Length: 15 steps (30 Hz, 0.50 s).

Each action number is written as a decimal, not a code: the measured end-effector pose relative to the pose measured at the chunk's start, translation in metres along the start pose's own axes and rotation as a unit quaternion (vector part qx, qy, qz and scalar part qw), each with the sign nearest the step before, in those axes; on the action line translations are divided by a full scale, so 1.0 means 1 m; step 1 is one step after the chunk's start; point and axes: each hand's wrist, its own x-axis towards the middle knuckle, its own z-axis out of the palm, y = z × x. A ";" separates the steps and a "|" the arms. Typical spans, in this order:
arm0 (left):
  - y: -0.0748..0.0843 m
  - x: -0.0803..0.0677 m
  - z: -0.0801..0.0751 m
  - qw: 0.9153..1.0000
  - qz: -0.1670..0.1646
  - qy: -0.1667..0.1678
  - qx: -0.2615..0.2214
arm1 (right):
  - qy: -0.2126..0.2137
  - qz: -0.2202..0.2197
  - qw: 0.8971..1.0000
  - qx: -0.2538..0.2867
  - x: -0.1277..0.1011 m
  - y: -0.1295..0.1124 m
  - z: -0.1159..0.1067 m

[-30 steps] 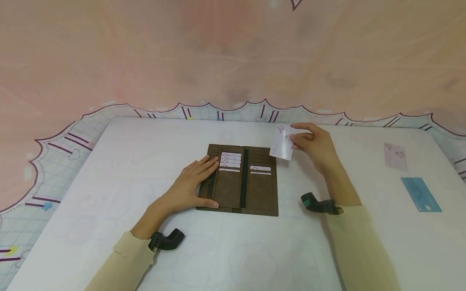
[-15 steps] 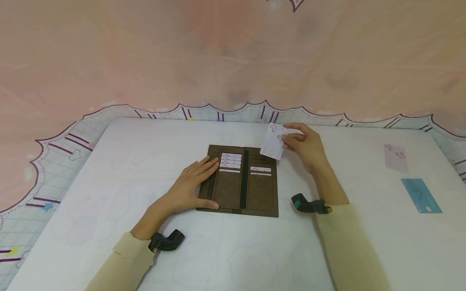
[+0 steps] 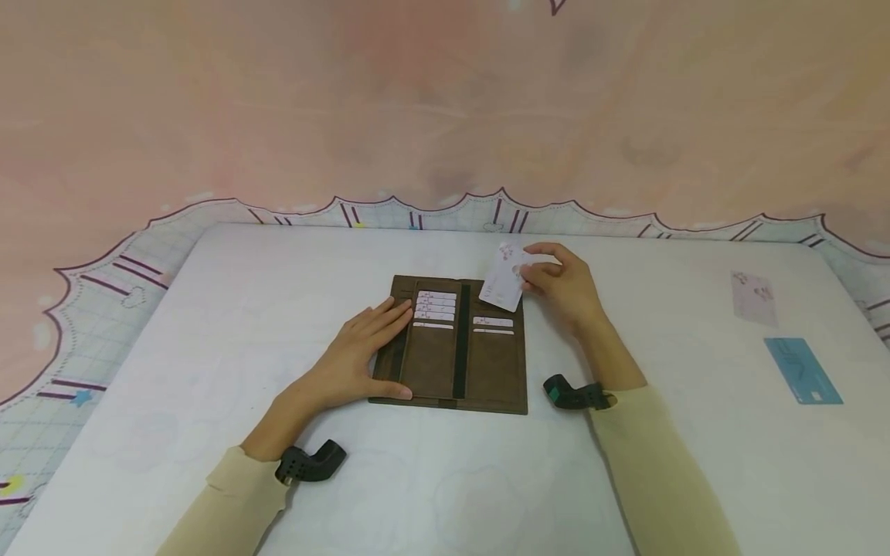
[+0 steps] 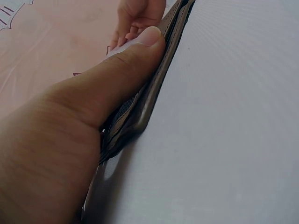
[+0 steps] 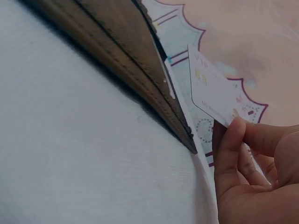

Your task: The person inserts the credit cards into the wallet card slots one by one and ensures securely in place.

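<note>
Right hand [image 3: 565, 289] had a white card [image 3: 501, 284] pinched between thumb and fingers, tilted over the far right corner of the open brown wallet [image 3: 497, 374], just clear of it. Left hand [image 3: 351, 351] was resting on the wallet's left side, thumb spread well out from the pretty straight fingers. A bunch of cards [image 3: 436, 306] sat tucked into both halves. Off to the right on the bench [image 3: 681, 309] lay a blue card [image 3: 803, 371] plus a pale one [image 3: 754, 299].
</note>
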 end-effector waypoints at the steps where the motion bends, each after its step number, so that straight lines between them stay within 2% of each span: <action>1: 0.000 0.000 0.000 1.000 0.000 0.000 0.000 | -0.001 0.003 1.000 0.000 0.000 0.001 0.001; 15: 0.000 0.000 -0.001 1.000 0.003 0.001 -0.001 | -0.013 0.002 1.000 0.005 0.001 0.009 0.003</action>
